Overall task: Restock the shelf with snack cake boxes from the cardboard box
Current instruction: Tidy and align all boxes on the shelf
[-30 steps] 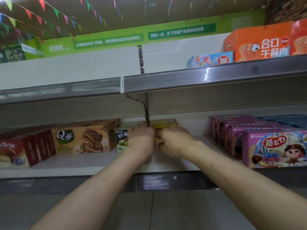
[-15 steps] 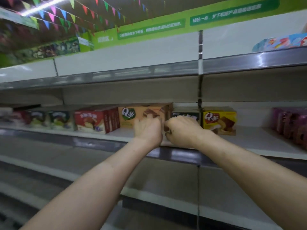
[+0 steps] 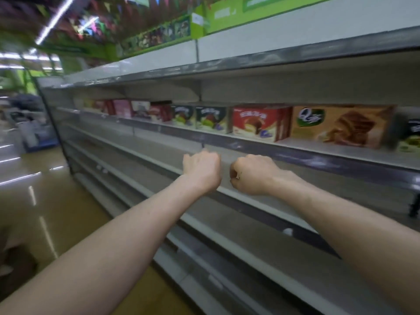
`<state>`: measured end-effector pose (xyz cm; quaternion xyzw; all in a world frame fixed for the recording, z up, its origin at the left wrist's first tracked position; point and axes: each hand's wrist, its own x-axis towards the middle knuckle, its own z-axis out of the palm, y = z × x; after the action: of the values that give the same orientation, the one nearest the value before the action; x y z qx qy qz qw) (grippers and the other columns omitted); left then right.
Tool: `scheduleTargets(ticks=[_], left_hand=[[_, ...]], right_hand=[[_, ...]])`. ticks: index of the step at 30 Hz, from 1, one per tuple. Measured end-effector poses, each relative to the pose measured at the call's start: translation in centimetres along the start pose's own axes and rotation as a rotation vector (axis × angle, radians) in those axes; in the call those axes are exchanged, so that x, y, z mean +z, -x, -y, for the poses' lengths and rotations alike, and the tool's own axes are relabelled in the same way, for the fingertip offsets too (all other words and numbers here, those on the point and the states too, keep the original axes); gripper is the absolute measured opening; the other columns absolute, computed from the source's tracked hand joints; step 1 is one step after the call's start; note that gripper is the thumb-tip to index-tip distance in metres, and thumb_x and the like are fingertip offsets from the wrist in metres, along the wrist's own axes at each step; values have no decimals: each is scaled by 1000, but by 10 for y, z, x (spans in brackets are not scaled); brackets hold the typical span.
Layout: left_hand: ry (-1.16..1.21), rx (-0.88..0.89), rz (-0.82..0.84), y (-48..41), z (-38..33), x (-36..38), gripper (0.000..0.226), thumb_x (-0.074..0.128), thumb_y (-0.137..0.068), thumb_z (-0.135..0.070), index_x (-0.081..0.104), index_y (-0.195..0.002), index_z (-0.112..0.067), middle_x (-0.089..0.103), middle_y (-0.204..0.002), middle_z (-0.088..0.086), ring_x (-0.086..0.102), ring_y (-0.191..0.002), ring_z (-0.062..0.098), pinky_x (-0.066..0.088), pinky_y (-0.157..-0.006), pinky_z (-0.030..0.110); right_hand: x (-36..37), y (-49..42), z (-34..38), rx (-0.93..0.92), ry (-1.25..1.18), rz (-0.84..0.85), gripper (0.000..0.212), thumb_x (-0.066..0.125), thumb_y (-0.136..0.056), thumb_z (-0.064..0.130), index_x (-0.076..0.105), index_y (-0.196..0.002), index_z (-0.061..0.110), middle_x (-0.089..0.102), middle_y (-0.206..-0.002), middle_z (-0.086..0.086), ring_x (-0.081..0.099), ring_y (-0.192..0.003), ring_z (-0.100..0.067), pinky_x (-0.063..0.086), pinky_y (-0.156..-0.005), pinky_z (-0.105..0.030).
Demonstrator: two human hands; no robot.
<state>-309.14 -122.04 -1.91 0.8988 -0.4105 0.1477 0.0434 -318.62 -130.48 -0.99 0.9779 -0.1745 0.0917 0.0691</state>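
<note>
Snack cake boxes stand in a row on the upper shelf: an orange Q box at the right, a red box beside it, then green-and-white boxes and pink ones further left. My left hand and my right hand hover side by side in front of and below that shelf's edge. Both have curled fingers, hold nothing and touch no box. The cardboard box is out of sight.
Several grey shelf boards run below my arms. The tan aisle floor stretches to the left, with a blurred blue cart at its far end. Another shelf board runs above the row of boxes.
My hands have let go of the boxes and drawn back and down from the shelf. The view has swung left along the aisle, so the boxes now sit to the right.
</note>
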Motion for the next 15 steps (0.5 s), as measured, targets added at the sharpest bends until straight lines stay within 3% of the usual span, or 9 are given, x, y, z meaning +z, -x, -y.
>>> scheduleTargets(ticks=[4, 9, 12, 15], left_hand=[[-36, -107, 42, 26, 91, 12, 40, 53, -91, -22, 51, -131, -20, 51, -127, 8, 55, -115, 30, 37, -91, 38], [-56, -268, 119, 59, 187, 34, 37, 55, -92, -23, 49, -128, -20, 50, -126, 9, 56, -111, 31, 34, -82, 37], [-57, -376, 158, 76, 239, 45, 37, 57, -90, -22, 50, -127, -20, 50, -125, 8, 55, -112, 30, 38, -87, 38], [-51, -468, 181, 90, 287, 56, 37, 58, -91, -24, 50, -126, -20, 50, -124, 8, 55, -111, 30, 36, -82, 37]], right_hand=[[18, -36, 87, -115, -33, 53, 24, 48, -94, 28, 65, -108, 18, 65, -99, -6, 54, -81, -26, 38, -65, -29], [39, -78, 183, -286, -60, 72, 27, 47, -94, 30, 65, -112, 18, 67, -107, -6, 63, -98, -28, 46, -74, -31], [50, -102, 233, -379, -71, 99, 24, 47, -94, 27, 64, -107, 17, 66, -101, -5, 62, -90, -27, 48, -74, -32], [63, -127, 280, -471, -81, 127, 23, 49, -94, 29, 65, -104, 16, 66, -97, -3, 62, -89, -24, 51, -75, -34]])
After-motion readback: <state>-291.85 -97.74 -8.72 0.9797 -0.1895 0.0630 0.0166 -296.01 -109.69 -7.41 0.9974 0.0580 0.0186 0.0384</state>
